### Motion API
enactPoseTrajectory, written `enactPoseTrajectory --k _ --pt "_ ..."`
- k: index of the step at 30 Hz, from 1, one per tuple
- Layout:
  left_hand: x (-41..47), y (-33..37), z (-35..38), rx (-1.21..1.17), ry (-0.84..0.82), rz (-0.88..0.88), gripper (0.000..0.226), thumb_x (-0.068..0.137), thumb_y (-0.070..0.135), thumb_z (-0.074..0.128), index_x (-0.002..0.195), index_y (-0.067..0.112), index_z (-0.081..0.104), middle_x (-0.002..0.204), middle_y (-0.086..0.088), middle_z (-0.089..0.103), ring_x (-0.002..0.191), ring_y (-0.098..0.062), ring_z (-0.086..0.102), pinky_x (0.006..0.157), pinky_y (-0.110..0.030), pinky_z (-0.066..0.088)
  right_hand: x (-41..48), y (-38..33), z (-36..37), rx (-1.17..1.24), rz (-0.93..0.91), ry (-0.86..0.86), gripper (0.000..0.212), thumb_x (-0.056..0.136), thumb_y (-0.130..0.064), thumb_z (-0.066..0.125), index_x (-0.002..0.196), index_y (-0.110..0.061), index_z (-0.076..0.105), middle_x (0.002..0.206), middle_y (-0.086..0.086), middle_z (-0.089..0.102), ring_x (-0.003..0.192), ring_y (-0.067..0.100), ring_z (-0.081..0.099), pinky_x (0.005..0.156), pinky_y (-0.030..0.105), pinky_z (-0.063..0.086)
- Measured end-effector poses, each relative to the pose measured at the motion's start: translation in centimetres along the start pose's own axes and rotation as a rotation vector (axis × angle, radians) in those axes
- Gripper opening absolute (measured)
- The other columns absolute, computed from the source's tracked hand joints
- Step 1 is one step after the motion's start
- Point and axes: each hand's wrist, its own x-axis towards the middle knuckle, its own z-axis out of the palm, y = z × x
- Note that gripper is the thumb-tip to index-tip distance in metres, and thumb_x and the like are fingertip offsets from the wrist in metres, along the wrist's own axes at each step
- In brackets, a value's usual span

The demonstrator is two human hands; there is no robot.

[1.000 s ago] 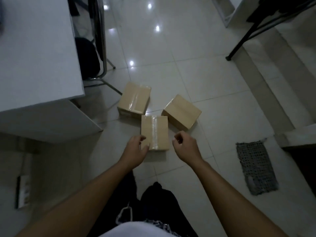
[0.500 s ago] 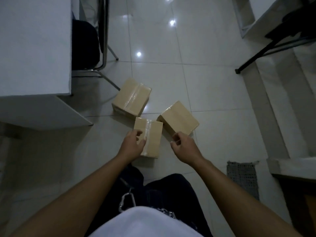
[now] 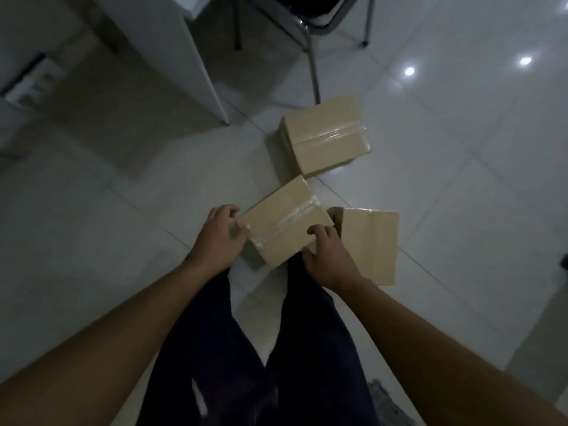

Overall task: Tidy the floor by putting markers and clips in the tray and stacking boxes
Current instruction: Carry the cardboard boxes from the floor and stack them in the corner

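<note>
Three taped cardboard boxes are on the pale tiled floor. The nearest box (image 3: 284, 222) is between my hands and looks lifted a little above the tiles. My left hand (image 3: 219, 239) grips its left end, fingers curled round the edge. My right hand (image 3: 329, 256) grips its right near corner. A second box (image 3: 368, 244) lies on the floor just right of it, partly behind my right hand. The third box (image 3: 325, 136) sits farther away, near the chair legs. No markers, clips or tray are in view.
A white desk panel (image 3: 196, 66) stands at the upper left, with metal chair legs (image 3: 310, 63) behind the far box. A power strip (image 3: 30, 84) lies at the far left. My dark trouser legs (image 3: 255, 348) fill the lower middle.
The view has swung round to the left. Both hands have closed onto the nearest box, which was lying flat with only my left hand on it, and it has turned.
</note>
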Motion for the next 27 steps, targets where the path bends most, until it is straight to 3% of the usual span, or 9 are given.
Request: enactPoseTrajectory --k 4,9,12,14,16,20,22,24,27 --pt "1.3 -4.7 8.3 -0.016 0.008 -0.144 0.046 0.09 0.038 0.057 0.13 0.019 0.044 0.13 -0.001 0.048 0.102 -0.007 0.05 0.085 -0.024 0.04 6.4 5.7 3.7 -0.014 -0.05 -0.108 0.051 0.093 -0.035 0.053 0.138 -0.02 0.034 0.142 0.007 0.035 0.112 0.023 0.052 0.088 0.032 0.048" --pt "6.6 -10.9 18.6 -0.124 -0.037 -0.317 0.055 0.089 0.042 0.058 0.135 0.019 0.039 0.136 0.003 0.045 0.1 -0.008 0.051 0.082 -0.026 0.04 14.9 13.0 10.0 0.017 0.053 -0.098 0.055 0.092 -0.035 0.057 0.139 -0.02 0.033 0.142 0.011 0.036 0.116 0.027 0.051 0.09 0.034 0.046" --pt "11.6 -14.8 23.7 -0.212 -0.005 -0.421 0.065 0.086 0.045 0.06 0.14 0.016 0.036 0.134 0.002 0.045 0.108 -0.014 0.051 0.09 -0.029 0.043 20.0 17.6 14.3 0.018 0.121 -0.049 0.062 0.088 -0.038 0.063 0.14 -0.023 0.031 0.144 0.012 0.031 0.126 0.031 0.043 0.097 0.037 0.043" --pt "14.4 -17.5 26.2 -0.278 0.041 -0.485 0.074 0.081 0.053 0.061 0.14 0.017 0.036 0.141 -0.003 0.044 0.12 -0.023 0.051 0.097 -0.041 0.048 22.5 19.8 16.2 0.037 0.142 -0.013 0.069 0.085 -0.04 0.066 0.141 -0.024 0.029 0.146 0.012 0.028 0.13 0.034 0.038 0.1 0.044 0.043" --pt "17.3 -20.8 28.5 -0.346 0.097 -0.583 0.076 0.073 0.06 0.062 0.132 0.017 0.043 0.136 -0.008 0.051 0.115 -0.029 0.056 0.092 -0.049 0.052 25.2 21.7 18.4 0.037 0.167 0.023 0.076 0.083 -0.043 0.067 0.143 -0.025 0.025 0.146 0.014 0.027 0.131 0.036 0.035 0.1 0.048 0.043" --pt "19.9 -25.6 31.2 -0.622 0.121 -0.781 0.077 0.067 0.064 0.064 0.126 0.017 0.048 0.125 -0.005 0.059 0.109 -0.026 0.056 0.093 -0.043 0.047 27.7 23.6 20.9 -0.125 0.21 0.179 0.101 0.069 -0.058 0.073 0.145 -0.026 0.014 0.149 0.014 0.022 0.135 0.038 0.026 0.105 0.056 0.032" --pt "20.2 -26.4 32.0 -0.767 0.042 -0.81 0.064 0.077 0.059 0.062 0.125 0.019 0.052 0.123 0.002 0.059 0.106 -0.019 0.052 0.092 -0.038 0.039 28.1 24.2 21.3 -0.174 0.255 0.19 0.115 0.063 -0.064 0.075 0.147 -0.025 0.007 0.155 0.011 0.014 0.141 0.038 0.016 0.11 0.058 0.022" --pt "19.9 -26.4 32.2 -0.903 -0.038 -0.811 0.051 0.081 0.056 0.061 0.122 0.026 0.057 0.12 0.008 0.06 0.106 -0.015 0.053 0.096 -0.042 0.037 28.2 24.5 21.0 -0.185 0.3 0.152 0.117 0.061 -0.066 0.074 0.147 -0.02 0.01 0.154 0.01 0.021 0.141 0.037 0.017 0.11 0.058 0.021" --pt "18.7 -25.7 31.7 -0.983 0.109 -0.804 0.042 0.082 0.048 0.065 0.117 0.025 0.059 0.111 0.002 0.065 0.094 -0.017 0.063 0.084 -0.044 0.052 27.3 24.4 20.0 -0.152 0.29 0.091 0.098 0.064 -0.061 0.076 0.137 -0.016 0.03 0.141 0.01 0.039 0.132 0.033 0.033 0.105 0.053 0.033"
